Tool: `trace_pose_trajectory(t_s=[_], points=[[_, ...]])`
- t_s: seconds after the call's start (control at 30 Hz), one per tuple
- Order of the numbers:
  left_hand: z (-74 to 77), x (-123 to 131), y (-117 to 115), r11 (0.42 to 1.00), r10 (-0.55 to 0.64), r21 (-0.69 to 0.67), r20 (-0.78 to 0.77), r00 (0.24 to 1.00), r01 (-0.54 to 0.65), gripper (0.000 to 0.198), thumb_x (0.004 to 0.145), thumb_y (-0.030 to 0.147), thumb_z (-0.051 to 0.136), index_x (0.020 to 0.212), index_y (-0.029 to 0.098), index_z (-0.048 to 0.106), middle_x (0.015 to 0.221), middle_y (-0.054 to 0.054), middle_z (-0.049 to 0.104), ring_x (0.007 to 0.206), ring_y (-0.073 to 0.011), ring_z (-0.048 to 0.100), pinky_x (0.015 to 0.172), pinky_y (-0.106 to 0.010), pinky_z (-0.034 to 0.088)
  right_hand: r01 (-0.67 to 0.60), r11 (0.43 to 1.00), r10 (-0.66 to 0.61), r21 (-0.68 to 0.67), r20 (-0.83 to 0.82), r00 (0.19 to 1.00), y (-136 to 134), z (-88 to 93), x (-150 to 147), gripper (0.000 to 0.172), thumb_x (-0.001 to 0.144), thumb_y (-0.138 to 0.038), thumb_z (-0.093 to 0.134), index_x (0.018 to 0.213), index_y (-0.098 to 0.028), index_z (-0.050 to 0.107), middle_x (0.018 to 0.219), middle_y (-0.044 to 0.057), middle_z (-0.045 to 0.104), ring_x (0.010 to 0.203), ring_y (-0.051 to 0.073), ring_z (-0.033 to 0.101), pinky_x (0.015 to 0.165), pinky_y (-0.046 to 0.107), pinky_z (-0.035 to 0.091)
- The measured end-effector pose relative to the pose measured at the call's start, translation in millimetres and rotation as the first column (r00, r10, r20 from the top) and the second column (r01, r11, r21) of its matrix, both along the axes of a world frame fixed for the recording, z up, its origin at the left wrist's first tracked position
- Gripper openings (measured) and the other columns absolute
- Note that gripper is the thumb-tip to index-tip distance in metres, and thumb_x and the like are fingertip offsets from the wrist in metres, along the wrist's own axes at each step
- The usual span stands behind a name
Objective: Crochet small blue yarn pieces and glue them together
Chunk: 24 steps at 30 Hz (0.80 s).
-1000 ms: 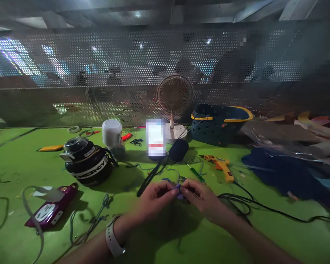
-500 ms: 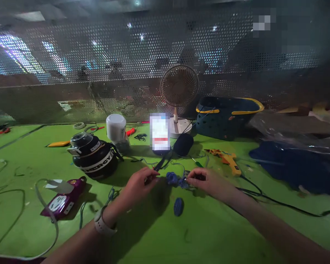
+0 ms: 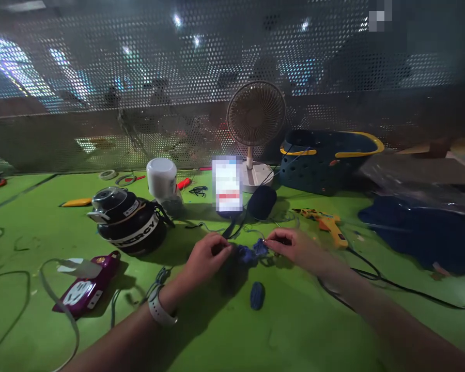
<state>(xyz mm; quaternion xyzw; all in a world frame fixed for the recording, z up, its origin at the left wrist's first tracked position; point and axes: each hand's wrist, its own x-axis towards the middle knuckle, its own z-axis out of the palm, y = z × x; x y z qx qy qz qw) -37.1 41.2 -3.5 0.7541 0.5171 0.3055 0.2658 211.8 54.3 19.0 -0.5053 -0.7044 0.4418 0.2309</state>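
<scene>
My left hand, with a white watch on its wrist, is closed in a pinch beside a small blue knitted piece on the green table. My right hand pinches the other side of that piece. Both hands hover just above the table. A second small blue oval piece lies loose on the table in front of them. A dark strap runs from my left hand toward the phone.
Behind the hands stand a lit phone, a dark blue yarn ball, a small fan and a blue basket. Left: a black round container, a white jar, a purple power strip. Right: a yellow glue gun, black cable, dark cloth.
One second ago both hands pinched a small piece together. They have moved apart and farther out, a blue oval piece now lies on the table, and the view has tilted down.
</scene>
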Motion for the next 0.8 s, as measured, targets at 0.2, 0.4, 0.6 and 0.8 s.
trace_pose_trajectory(t_s=[0.2, 0.4, 0.6, 0.8], points=[[-0.3, 5.9, -3.7, 0.998, -0.068, -0.005, -0.01, 0.998, 0.068, 0.038, 0.081, 0.033, 0.065, 0.114, 0.015, 0.061, 0.098, -0.011, 0.067, 0.086, -0.0233, 0.062, 0.077, -0.038, 0.049, 0.001, 0.998, -0.004, -0.069, -0.033, 0.999, -2.7, -9.7, -0.7, 0.027, 0.082, -0.042, 0.058, 0.082, -0.016, 0.066, 0.07, 0.002, 0.061, 0.062, 0.014, 0.053, 0.055, 0.027, 0.04], [-1.9, 6.9, -1.9, 0.997, -0.031, -0.068, 0.027, 0.999, 0.033, 0.024, 0.079, 0.024, 0.066, 0.102, 0.017, 0.064, 0.084, -0.006, 0.068, 0.075, -0.0213, 0.063, 0.069, -0.036, 0.051, 0.011, 0.994, -0.018, -0.112, -0.065, 0.998, -4.5, -13.0, -0.1, 0.029, 0.082, -0.044, 0.059, 0.084, -0.016, 0.067, 0.071, 0.004, 0.063, 0.063, 0.015, 0.056, 0.057, 0.028, 0.044], [3.7, 2.3, -4.7, 0.989, -0.115, 0.089, 0.007, 0.993, 0.114, 0.031, 0.077, 0.014, 0.059, 0.107, 0.019, 0.066, 0.112, -0.011, 0.062, 0.106, -0.025, 0.059, 0.094, -0.042, 0.047, 0.049, 0.993, -0.054, -0.104, -0.053, 0.997, -5.3, -9.0, 2.6, 0.033, 0.083, -0.05, 0.058, 0.084, -0.018, 0.066, 0.072, 0.003, 0.063, 0.064, 0.015, 0.056, 0.057, 0.027, 0.043], [-1.4, 12.8, 0.4, 1.0, -0.022, 0.014, 0.026, 0.999, 0.022, 0.037, 0.079, 0.027, 0.065, 0.115, 0.018, 0.063, 0.112, -0.013, 0.061, 0.105, -0.029, 0.058, 0.094, -0.048, 0.045, -0.001, 0.997, 0.003, -0.071, 0.028, 1.0, -6.7, -7.1, 5.2, 0.028, 0.084, -0.042, 0.056, 0.083, -0.016, 0.067, 0.072, 0.004, 0.064, 0.064, 0.015, 0.056, 0.056, 0.026, 0.042]])
